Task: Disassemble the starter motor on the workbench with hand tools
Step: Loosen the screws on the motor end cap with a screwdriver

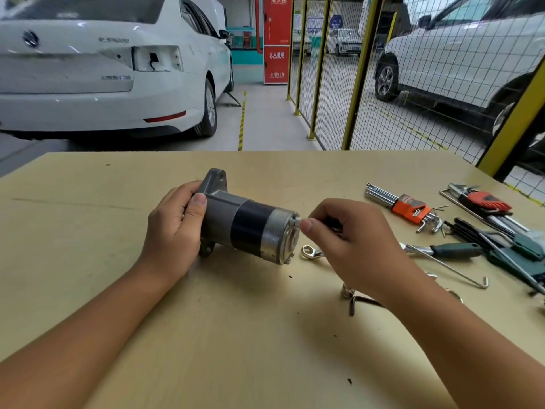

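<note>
The starter motor [247, 224] lies on its side on the wooden workbench [236, 335], its grey nose housing to the left and silver end cap to the right. My left hand [174, 228] grips the grey housing end, thumb on top. My right hand [345, 237] pinches a small silver bolt head [297, 222] at the upper edge of the end cap between thumb and fingers. A second bolt [289, 261] sticks out at the cap's lower edge.
A ring spanner [311, 251] lies just right of the end cap, partly under my right hand. Hex key sets in orange [410, 206] and red [486, 202] holders, a green-handled tool [454, 250], a loose black hex key [358, 304] and a yellow mesh fence [368, 69] are to the right.
</note>
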The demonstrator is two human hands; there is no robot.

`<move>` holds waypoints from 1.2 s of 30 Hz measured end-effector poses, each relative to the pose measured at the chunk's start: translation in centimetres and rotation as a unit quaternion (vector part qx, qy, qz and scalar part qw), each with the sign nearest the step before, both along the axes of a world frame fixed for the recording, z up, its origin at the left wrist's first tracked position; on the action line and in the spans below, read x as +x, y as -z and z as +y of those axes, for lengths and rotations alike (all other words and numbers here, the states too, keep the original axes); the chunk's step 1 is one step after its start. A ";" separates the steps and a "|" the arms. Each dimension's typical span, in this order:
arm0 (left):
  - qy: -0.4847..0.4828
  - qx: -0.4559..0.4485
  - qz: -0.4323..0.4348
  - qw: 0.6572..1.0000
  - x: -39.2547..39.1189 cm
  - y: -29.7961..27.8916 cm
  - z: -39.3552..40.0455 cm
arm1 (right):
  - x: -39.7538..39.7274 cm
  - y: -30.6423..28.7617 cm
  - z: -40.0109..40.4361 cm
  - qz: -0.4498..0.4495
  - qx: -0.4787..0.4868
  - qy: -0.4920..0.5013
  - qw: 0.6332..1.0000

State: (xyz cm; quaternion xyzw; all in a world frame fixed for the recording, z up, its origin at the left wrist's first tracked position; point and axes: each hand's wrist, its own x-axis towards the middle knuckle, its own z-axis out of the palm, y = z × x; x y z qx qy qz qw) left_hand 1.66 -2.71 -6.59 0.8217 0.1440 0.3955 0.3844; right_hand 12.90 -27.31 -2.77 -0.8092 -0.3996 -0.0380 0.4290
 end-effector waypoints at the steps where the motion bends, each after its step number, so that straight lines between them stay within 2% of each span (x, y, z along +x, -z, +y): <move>1: 0.000 0.002 0.000 1.000 0.0 0.1 0.1 | -0.1 0.0 0.0 -0.003 0.004 0.004 1.000; 5: -0.004 0.009 0.000 1.000 0.1 0.0 0.2 | -0.1 0.1 0.0 -0.014 0.013 0.011 1.000; 9: 0.002 0.007 0.003 1.000 -0.1 -0.1 0.4 | 0.4 -0.5 -0.4 -0.073 -0.077 0.010 0.994; 11: 0.009 -0.002 0.004 1.000 -0.3 -0.2 0.6 | 0.8 -0.6 -0.9 -0.075 -0.030 0.024 0.996; 13: 0.015 -0.008 0.004 1.000 -0.4 -0.3 0.6 | 1.2 -0.6 -1.0 0.039 0.109 0.007 0.993; 15: 0.017 -0.010 0.006 1.000 -0.4 -0.3 0.7 | 1.1 -0.5 -0.8 0.180 0.244 -0.039 0.952; 17: 0.019 -0.015 0.009 1.000 -0.5 -0.4 0.7 | 1.1 -0.1 -0.6 0.259 0.323 -0.071 0.907; 18: 0.020 -0.018 0.010 1.000 -0.5 -0.4 0.8 | 1.0 0.1 -0.5 0.268 0.335 -0.074 0.900; 20: 0.026 -0.023 0.012 0.999 -0.6 -0.4 0.9 | 0.9 0.3 -0.4 0.250 0.316 -0.064 0.913; 25: 0.040 -0.030 0.016 0.999 -0.8 -0.5 1.1 | 1.3 0.1 -1.2 0.190 0.197 -0.058 0.960; 27: 0.038 -0.029 0.015 0.999 -0.7 -0.5 1.1 | 1.4 -0.1 -1.3 0.080 0.074 -0.046 0.993; 29: 0.036 -0.029 0.014 0.999 -0.7 -0.5 1.0 | 1.2 -0.1 -1.0 -0.058 -0.060 -0.029 0.996; 30: 0.037 -0.029 0.015 0.999 -0.7 -0.5 1.0 | 1.0 -0.2 -0.9 -0.087 -0.085 -0.026 0.992; 36: 0.042 -0.033 0.014 0.998 -0.8 -0.5 1.1 | 0.9 -0.6 -1.2 -0.024 -0.006 -0.019 1.000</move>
